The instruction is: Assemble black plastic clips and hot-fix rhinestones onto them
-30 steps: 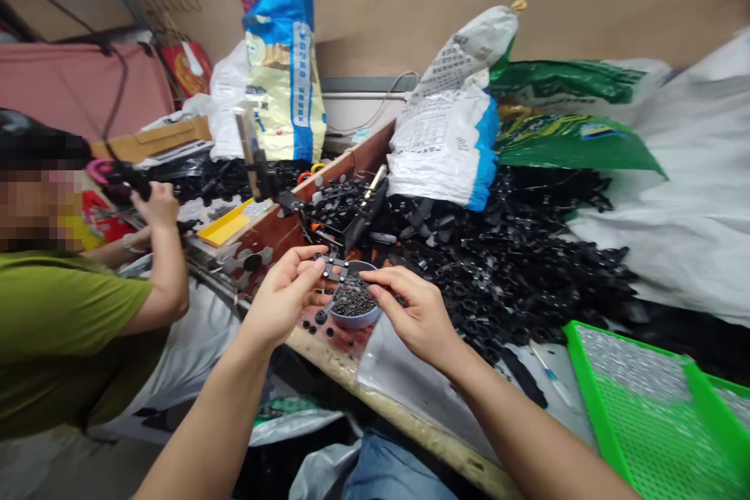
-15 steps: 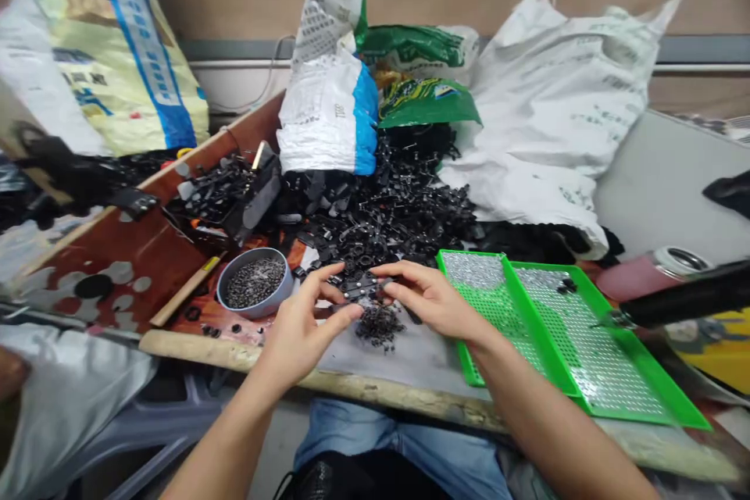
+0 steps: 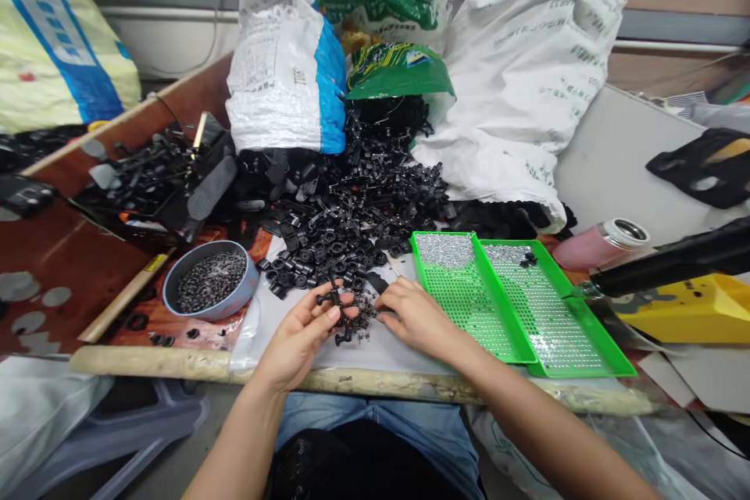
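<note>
Head view, left hand [image 3: 298, 340]: forearm slants in from the near edge, palm turned partly up above the counter [image 3: 176, 362], thumb and fingers closed on a black part [image 3: 336, 298].
Right hand [image 3: 419, 320]: forearm comes in from the near right, back of the hand up, fingers bent and pointing left, low over the counter; whether they grip anything cannot be told.
Held part: tilted between the left thumb and fingers, its ends sticking out past them, just left of a heap of tiny dark pieces [image 3: 363, 322].
Heap: loose on the counter between the hands, the right fingertips at its right edge.
Blue bowl [image 3: 237, 305]: left of the left hand, well apart, holding small dark pieces.
Pile of black parts [image 3: 375, 199]: far side, beyond both hands.
Green trays [image 3: 460, 301]: side by side, right of the right hand, with shiny small pieces inside.
Yellow-and-blue bag [image 3: 64, 39]: far left, pale characters on a blue band, too blurred to read.
White-and-blue bag [image 3: 281, 82]: far, printed in fine lines, unreadable.
White sack [image 3: 509, 86]: far right, green print, "Co. Ltd" seems legible near its top.
</note>
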Demonstrator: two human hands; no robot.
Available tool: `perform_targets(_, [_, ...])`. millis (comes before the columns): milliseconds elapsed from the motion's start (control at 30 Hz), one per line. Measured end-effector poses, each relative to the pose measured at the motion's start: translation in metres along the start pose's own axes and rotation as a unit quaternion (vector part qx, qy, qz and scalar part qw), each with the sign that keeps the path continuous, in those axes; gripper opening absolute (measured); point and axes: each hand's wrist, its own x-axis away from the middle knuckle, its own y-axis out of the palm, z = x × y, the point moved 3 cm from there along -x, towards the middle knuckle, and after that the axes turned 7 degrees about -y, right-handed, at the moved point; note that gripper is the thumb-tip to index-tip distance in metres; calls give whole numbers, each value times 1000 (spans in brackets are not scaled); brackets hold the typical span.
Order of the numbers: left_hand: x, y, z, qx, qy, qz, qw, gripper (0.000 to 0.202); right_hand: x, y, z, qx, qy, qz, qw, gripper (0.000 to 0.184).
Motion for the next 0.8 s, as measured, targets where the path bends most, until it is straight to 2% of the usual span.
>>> perform_targets(67, [-1,3,-2,-24,22,3,999,49,1,6,-2,41,6,-6,999,8])
perform_targets(133, [-2,6,-3,-56,54,8,997,50,0,6,-4,32,4,-1,999,9])
perform_targets(233, [-6,11,-3,-91,86,11,992,54,2,-3,-3,-66,25,25,997,11])
perform_targets(300, [-7,15,-4,-99,97,10,990,57,4,-13,-5,-154,41,64,985,11])
perform_targets(433, [-5,22,-3,-118,114,10,986,53,9,-32,-19,-256,10,134,957,10])
perform_targets(633, [3,28,1,-159,131,28,978,45,12,-37,-35,-219,-30,172,960,15])
perform_targets(800, [3,37,-2,-121,140,52,981,45,17,-33,-44,-148,-68,258,952,19])
